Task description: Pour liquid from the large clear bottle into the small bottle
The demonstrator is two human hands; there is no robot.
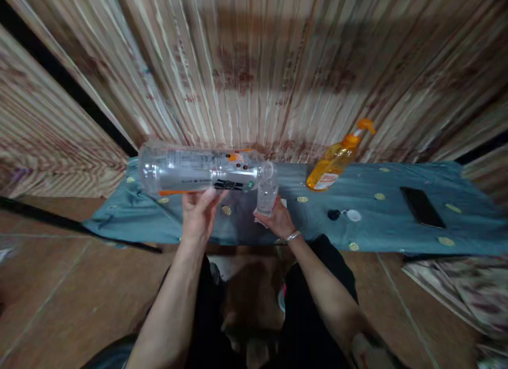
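At centre frame the left hand (200, 213) grips a large clear bottle (202, 170) held sideways, its mouth touching the rim of a small glass (266, 196) clasped in the right hand (278, 221) (above the blue cloth (397, 226)); tipping too steeply would likely overflow the glass and wet the cloth near the phone (422, 206)

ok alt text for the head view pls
The left hand holds a large clear bottle tipped sideways, its mouth over a small glass held by the right hand. Behind, a blue cloth carries an orange pump bottle and a phone.
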